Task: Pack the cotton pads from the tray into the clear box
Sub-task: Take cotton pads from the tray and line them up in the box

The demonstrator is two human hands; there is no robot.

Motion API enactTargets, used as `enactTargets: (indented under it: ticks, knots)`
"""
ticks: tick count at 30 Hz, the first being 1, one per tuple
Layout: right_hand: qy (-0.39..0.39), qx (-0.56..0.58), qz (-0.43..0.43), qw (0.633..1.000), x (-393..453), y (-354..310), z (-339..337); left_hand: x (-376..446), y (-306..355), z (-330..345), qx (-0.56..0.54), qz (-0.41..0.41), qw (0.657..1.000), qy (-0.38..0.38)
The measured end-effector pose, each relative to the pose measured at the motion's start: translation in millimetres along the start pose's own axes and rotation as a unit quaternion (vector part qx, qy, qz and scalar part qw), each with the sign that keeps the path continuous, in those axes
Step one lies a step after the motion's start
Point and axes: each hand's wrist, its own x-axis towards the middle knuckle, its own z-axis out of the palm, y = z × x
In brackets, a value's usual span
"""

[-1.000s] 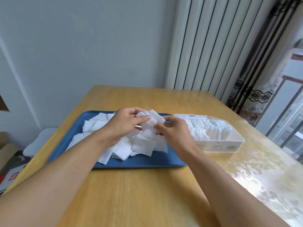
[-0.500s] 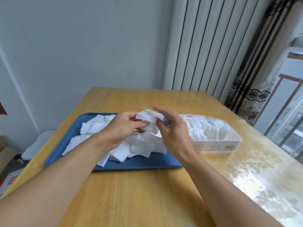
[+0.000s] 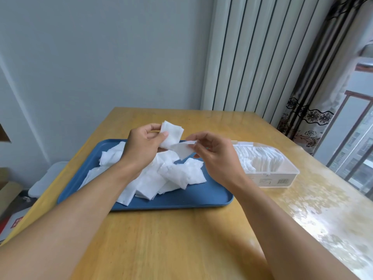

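Note:
A blue tray lies on the wooden table and carries a loose heap of white square cotton pads. Above the heap my left hand grips a small stack of pads between thumb and fingers. My right hand pinches a single pad by its edge, just right of that stack. The clear box stands right of the tray, with a row of pads upright inside it.
The wooden table has glare on its right side. A wall and a white radiator stand behind it, a patterned curtain and a window at the right. Boxes and a white bin sit on the floor at the left.
Both hands have lifted higher above the tray. My right hand, open half a second ago, now pinches a single pad beside the stack in my left hand.

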Motion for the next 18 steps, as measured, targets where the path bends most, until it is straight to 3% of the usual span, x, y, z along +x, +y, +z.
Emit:
enactTargets:
  ticks: [4, 8, 18]
  knots:
    - [-0.033, -0.049, -0.011, 0.998, -3, -3, 0, -4, 6, 2, 0.002, -0.001, 0.997, -0.082]
    - [0.003, -0.064, -0.014, 0.998, -2, -3, -2, -12, 6, 10, 0.026, -0.025, 0.985, -0.166]
    - [0.035, -0.043, 0.038, 0.998, 0, 5, -4, -20, 9, 19, -0.101, -0.114, 0.97, -0.19]
